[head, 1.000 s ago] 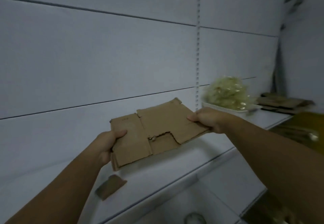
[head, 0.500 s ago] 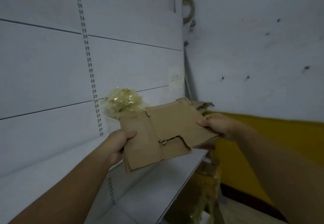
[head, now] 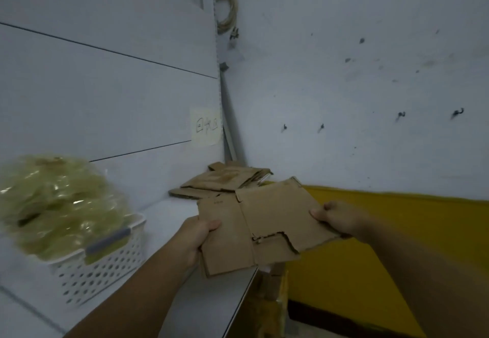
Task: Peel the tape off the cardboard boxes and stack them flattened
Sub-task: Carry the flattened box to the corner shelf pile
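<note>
Now you pinch the flattened box at both edges, left hand and right hand closed on it, light, floppy along its creases.

On my feed, the fingers of the left hand and right hand are hidden under the flattened box, which also covers the near edge of the cardboard stack. The tape wad is blurred and cut off at the left edge. I cannot read the writing on the note.
</note>
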`<state>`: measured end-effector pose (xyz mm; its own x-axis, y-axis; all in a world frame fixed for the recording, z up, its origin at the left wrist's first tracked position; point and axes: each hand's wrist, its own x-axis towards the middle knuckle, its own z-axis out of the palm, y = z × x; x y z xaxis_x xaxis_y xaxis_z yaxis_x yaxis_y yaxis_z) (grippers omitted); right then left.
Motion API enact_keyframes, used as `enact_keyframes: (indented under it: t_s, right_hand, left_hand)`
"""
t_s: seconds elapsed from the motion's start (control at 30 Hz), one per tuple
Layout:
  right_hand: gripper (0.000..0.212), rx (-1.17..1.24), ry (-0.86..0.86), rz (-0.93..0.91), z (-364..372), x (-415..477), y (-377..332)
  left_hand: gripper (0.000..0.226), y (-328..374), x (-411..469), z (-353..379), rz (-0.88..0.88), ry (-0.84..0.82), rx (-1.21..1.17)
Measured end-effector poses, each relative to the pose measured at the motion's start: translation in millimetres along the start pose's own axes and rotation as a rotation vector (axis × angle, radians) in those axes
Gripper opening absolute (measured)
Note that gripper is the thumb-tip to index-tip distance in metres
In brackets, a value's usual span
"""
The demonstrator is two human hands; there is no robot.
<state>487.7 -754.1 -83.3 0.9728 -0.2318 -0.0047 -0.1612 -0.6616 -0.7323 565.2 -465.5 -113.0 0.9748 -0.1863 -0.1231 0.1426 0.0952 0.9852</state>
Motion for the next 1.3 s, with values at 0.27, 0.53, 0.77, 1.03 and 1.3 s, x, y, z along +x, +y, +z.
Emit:
enact_keyframes:
  t_s: [0.27,0.53,0.77,1.03,1.3]
  right_hand:
    - [0.04,-0.033,0.067,0.053,-32.0,102.5,32.6]
    - [0.053,-0.08,0.04,-0.026,-86.7,235.4,85.3]
    - [0.04,-0.033,-0.03,-0.181,-100.6,352.3,93.9]
    - [0.037,0.014,-0.11,-0.367,-48.8,469.8,54.5]
    - [0.039,-0.082,-0.11,-0.414,-31.1,590.4,19.6]
  left_hand:
    - [0.042,7.7,124.4,58.5,-0.008,-0.1,-0.008]
    - [0.046,8.5,229.0,140.8,-0.069,-0.03,-0.038]
    - [0.05,16.9,294.8,165.1,-0.005,0.14,-0.049]
    - [0.033,40.4,372.2,125.6,-0.026,0.346,-0.104]
    - [0.047,54.7,462.8,104.5,0.048,0.458,-0.061]
